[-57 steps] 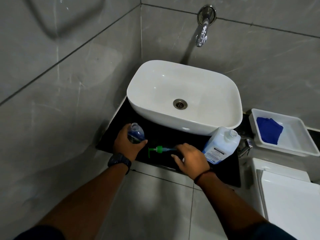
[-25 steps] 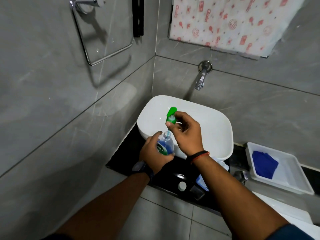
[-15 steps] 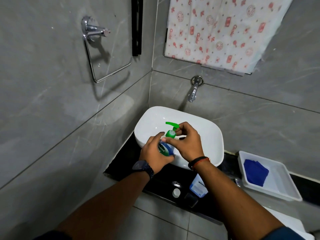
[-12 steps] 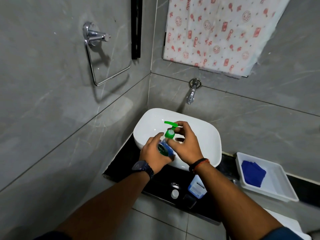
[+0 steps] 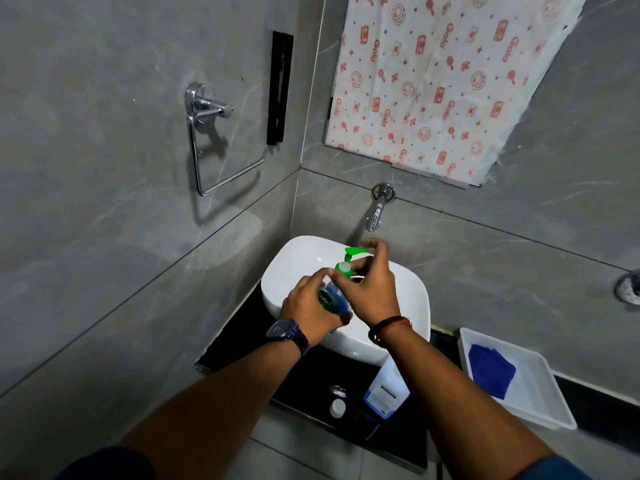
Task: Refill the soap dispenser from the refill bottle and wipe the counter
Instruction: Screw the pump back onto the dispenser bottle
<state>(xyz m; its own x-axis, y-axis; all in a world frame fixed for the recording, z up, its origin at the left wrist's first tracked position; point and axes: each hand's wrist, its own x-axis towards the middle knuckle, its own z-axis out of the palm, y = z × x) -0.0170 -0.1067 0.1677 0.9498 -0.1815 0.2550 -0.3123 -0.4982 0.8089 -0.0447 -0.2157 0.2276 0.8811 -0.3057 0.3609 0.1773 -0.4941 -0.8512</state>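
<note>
I hold the small soap dispenser [image 5: 332, 301], clear with blue liquid and a green label, above the white basin [image 5: 298, 265]. My left hand [image 5: 308, 311] wraps its body. My right hand [image 5: 370, 289] grips the green pump top [image 5: 348, 263], which sits on the bottle's neck. The refill bottle [image 5: 386, 391], translucent with blue liquid and a white label, stands on the black counter [image 5: 239, 336] under my right forearm. Its small white cap [image 5: 338, 408] lies on the counter beside it. A blue cloth [image 5: 491, 370] lies in a white tray [image 5: 540, 396] at the right.
A chrome tap [image 5: 375, 211] juts from the back wall over the basin. A chrome towel ring [image 5: 214, 147] hangs on the left wall. A patterned sheet [image 5: 440, 81] covers the wall above. The counter's front edge drops to tiled floor.
Earlier the pump lay on the counter. My right hand lifted it and set it into the dispenser's neck. My view has tilted upward and both hands stay on the dispenser.
</note>
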